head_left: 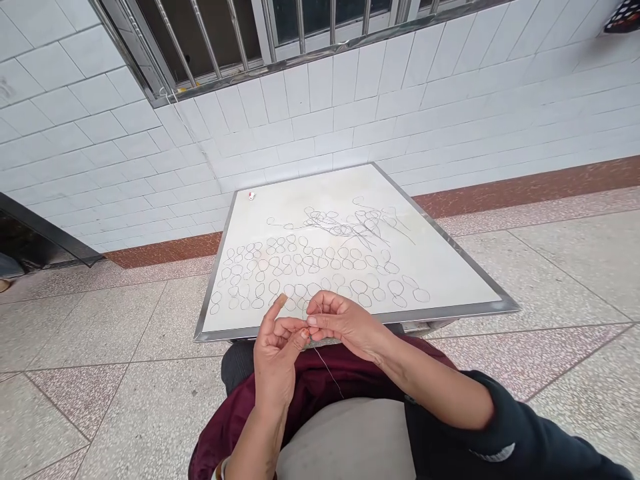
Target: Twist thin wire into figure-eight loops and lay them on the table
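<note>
Both hands meet over the near edge of a white table [425,200]. My left hand [280,343] pinches a thin wire [327,367] between thumb and forefinger, with another finger raised. Touching it from the right, my right hand [345,323] pinches the same wire with thumb and fingertips. One end of the wire hangs down towards my lap; the part between the fingertips is too small to make out. Beyond the hands, several rows of thin wire loops [300,260] lie on the table. Behind them is a tangled pile of wire pieces [350,223] with looped ends.
A small red and white object [251,196] sits at the table's far left corner. The table has a grey metal rim [450,247] and stands near a white tiled wall [310,127] with a barred window [280,27]. A dark opening [40,233] is at the left.
</note>
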`<act>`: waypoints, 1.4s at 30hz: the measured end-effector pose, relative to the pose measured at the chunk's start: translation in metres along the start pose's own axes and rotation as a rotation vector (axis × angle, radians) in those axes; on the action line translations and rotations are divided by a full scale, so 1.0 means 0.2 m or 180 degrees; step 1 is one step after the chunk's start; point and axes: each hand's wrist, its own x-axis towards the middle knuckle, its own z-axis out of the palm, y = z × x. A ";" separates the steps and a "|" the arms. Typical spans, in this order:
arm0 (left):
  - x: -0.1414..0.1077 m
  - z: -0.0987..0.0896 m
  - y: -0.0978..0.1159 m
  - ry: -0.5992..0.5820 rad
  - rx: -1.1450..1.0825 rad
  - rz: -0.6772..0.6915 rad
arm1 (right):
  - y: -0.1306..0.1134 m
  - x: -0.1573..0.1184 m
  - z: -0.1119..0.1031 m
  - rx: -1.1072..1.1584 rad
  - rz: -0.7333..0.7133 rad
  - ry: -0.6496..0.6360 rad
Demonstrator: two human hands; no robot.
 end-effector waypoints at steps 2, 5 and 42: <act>-0.01 0.00 -0.01 0.0035 -0.0007 0.0070 | 0.01 0.00 0.02 -0.0049 -0.0168 0.0091; -0.02 0.00 -0.02 0.0123 -0.0060 0.0171 | 0.03 0.00 0.03 -0.0261 -0.0397 0.0168; -0.01 0.00 -0.03 0.0661 -0.0920 0.0068 | 0.21 -0.07 -0.01 -0.3401 -0.3217 0.0178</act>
